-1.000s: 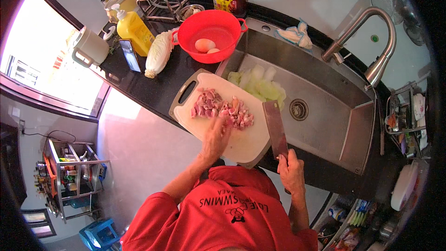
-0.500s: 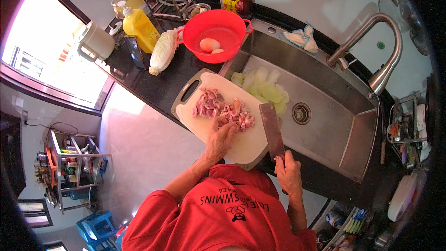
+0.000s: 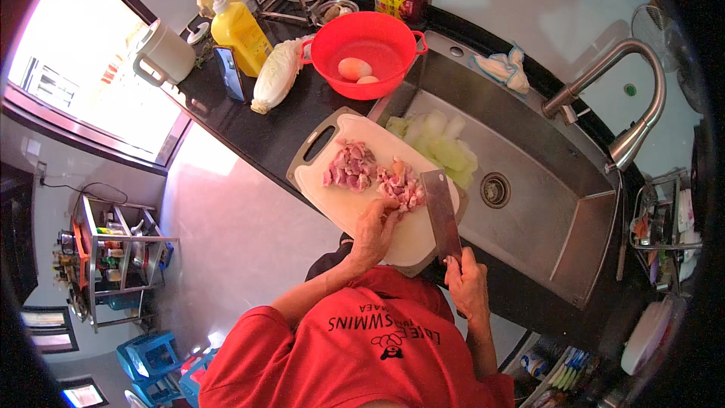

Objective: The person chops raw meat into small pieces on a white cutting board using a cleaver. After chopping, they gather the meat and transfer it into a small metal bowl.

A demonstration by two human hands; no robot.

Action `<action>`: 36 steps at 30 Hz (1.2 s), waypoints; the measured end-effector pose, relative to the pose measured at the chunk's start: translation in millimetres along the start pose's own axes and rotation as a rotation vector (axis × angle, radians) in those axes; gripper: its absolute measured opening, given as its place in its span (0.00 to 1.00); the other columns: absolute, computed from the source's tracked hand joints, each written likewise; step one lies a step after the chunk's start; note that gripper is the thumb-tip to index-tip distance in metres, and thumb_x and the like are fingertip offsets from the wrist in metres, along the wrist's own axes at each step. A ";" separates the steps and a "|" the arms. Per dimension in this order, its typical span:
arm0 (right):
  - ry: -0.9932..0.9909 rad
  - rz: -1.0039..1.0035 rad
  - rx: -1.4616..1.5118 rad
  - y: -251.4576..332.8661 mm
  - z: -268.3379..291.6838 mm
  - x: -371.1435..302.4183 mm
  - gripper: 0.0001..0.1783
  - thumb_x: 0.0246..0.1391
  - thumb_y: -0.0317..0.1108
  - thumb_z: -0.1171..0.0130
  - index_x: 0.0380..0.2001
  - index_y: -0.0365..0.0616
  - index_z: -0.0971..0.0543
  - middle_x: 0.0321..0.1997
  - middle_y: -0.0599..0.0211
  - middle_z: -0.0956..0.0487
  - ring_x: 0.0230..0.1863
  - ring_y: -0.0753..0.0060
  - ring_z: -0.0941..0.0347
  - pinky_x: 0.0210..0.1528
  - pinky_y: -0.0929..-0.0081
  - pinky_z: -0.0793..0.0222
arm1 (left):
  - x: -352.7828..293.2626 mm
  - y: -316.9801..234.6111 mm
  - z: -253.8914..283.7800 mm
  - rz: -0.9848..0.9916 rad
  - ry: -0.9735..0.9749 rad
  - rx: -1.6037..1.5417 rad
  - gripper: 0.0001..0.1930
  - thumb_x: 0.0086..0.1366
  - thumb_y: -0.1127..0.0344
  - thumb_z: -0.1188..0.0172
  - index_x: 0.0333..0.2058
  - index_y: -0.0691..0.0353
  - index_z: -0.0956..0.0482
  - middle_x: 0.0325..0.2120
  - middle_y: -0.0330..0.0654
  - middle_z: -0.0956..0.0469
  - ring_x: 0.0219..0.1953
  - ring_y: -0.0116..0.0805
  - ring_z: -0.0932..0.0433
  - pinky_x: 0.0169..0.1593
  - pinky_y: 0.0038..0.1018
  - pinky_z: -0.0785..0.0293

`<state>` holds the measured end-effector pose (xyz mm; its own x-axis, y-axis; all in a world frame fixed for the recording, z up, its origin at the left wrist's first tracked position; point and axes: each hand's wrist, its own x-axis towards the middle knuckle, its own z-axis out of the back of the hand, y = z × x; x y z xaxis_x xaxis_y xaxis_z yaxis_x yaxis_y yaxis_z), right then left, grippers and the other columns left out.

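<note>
Chopped raw meat lies on a white cutting board [image 3: 321,185] with a grey rim, split into a left pile [image 3: 350,166] and a right pile [image 3: 402,181]. My left hand [image 3: 375,230] is at the near side of the right pile, its bent fingertips closed together on the meat there. A cleaver [image 3: 442,215] with a broad dark blade is gripped by the handle in my right hand [image 3: 467,283]. Its blade lies over the board's right part, right beside the right pile; whether it touches the meat I cannot tell.
Pale green vegetable pieces [image 3: 434,140] lie in the steel sink [image 3: 529,189] behind the board. A red colander-like bowl [image 3: 366,38] holds egg-shaped items. Near it are a cabbage [image 3: 278,75], a phone [image 3: 229,74], a yellow pump bottle [image 3: 240,36] and a faucet [image 3: 649,98].
My left hand has moved right, from between the piles to the right pile's near edge. The gap between the piles has widened. The cleaver is closer to the meat.
</note>
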<state>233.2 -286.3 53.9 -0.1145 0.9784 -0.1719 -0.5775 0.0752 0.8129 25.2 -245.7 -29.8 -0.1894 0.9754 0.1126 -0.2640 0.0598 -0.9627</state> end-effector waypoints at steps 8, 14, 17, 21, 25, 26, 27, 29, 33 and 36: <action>-0.050 -0.028 -0.036 1.9 -1.5 -4.2 0.11 0.57 0.32 0.47 0.27 0.38 0.35 0.18 0.45 0.29 0.22 0.39 0.29 0.19 0.55 0.39 | 37.2 -6.3 40.9 -0.147 0.028 0.275 0.10 0.58 0.77 0.45 0.40 0.62 0.26 0.37 0.46 0.27 0.34 0.39 0.27 0.38 0.34 0.29; -0.099 -0.037 -0.054 -2.4 -10.6 -10.3 0.11 0.57 0.32 0.46 0.27 0.38 0.35 0.18 0.45 0.28 0.22 0.39 0.28 0.19 0.55 0.38 | 111.1 -29.8 62.4 -0.678 0.415 0.742 0.13 0.48 0.69 0.38 0.36 0.53 0.20 0.33 0.37 0.25 0.43 0.37 0.30 0.47 0.36 0.38; -0.108 -0.048 -0.039 0.0 -15.4 -13.5 0.10 0.57 0.32 0.47 0.28 0.39 0.35 0.18 0.46 0.28 0.22 0.40 0.28 0.20 0.55 0.37 | 124.5 -23.4 70.8 -0.569 0.541 0.711 0.09 0.47 0.66 0.35 0.30 0.52 0.20 0.30 0.34 0.23 0.42 0.37 0.28 0.46 0.34 0.40; -0.161 -0.062 -0.010 3.9 -23.0 -17.7 0.10 0.58 0.31 0.48 0.27 0.38 0.35 0.16 0.53 0.28 0.19 0.53 0.29 0.20 0.62 0.37 | 131.8 -9.5 84.6 -0.462 0.511 0.557 0.07 0.47 0.65 0.34 0.26 0.53 0.22 0.28 0.33 0.23 0.39 0.37 0.27 0.46 0.33 0.42; -0.169 -0.057 -0.072 8.5 -28.5 -20.6 0.08 0.60 0.29 0.51 0.27 0.38 0.34 0.14 0.64 0.29 0.15 0.75 0.30 0.19 0.72 0.35 | 127.6 -8.7 87.6 -0.477 0.424 0.450 0.07 0.48 0.65 0.34 0.25 0.54 0.24 0.26 0.34 0.23 0.40 0.38 0.27 0.47 0.35 0.42; -0.169 -0.055 -0.085 9.2 -30.4 -21.4 0.08 0.60 0.29 0.50 0.27 0.38 0.34 0.14 0.64 0.29 0.15 0.76 0.30 0.19 0.72 0.35 | 127.8 -11.7 88.6 -0.421 0.463 0.469 0.07 0.48 0.65 0.34 0.25 0.53 0.24 0.27 0.34 0.23 0.40 0.38 0.27 0.48 0.35 0.43; -0.155 -0.059 -0.072 12.9 -32.6 -21.7 0.09 0.59 0.30 0.49 0.27 0.39 0.34 0.15 0.59 0.28 0.17 0.64 0.29 0.20 0.66 0.35 | 127.9 -16.3 90.2 -0.364 0.502 0.488 0.07 0.48 0.66 0.35 0.25 0.53 0.25 0.27 0.35 0.24 0.41 0.39 0.26 0.48 0.36 0.43; -0.130 -0.071 -0.047 24.6 -38.6 -20.4 0.10 0.57 0.32 0.47 0.28 0.40 0.35 0.16 0.47 0.28 0.21 0.42 0.27 0.21 0.55 0.35 | 127.1 -17.4 88.5 -0.429 0.505 0.520 0.07 0.49 0.67 0.35 0.26 0.54 0.25 0.29 0.37 0.24 0.42 0.40 0.27 0.50 0.38 0.43; -0.089 -0.019 -0.227 39.8 -58.5 -11.0 0.10 0.57 0.35 0.48 0.32 0.41 0.35 0.17 0.46 0.26 0.23 0.39 0.27 0.24 0.47 0.34 | 114.7 -23.4 84.2 -0.686 0.405 0.524 0.08 0.47 0.69 0.38 0.28 0.57 0.26 0.30 0.39 0.25 0.40 0.42 0.28 0.49 0.38 0.41; -0.097 -0.095 -0.418 38.8 -63.8 -9.8 0.10 0.58 0.36 0.49 0.33 0.42 0.35 0.18 0.47 0.26 0.23 0.39 0.26 0.25 0.45 0.34 | 105.8 -25.2 87.9 -0.564 0.413 0.416 0.08 0.49 0.71 0.40 0.30 0.59 0.27 0.29 0.41 0.26 0.38 0.44 0.28 0.46 0.36 0.37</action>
<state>160.4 -305.3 51.6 0.0203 0.9859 -0.1659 -0.8615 0.1014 0.4975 -71.3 -162.6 28.0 0.4199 0.8265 0.3749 -0.5610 0.5612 -0.6086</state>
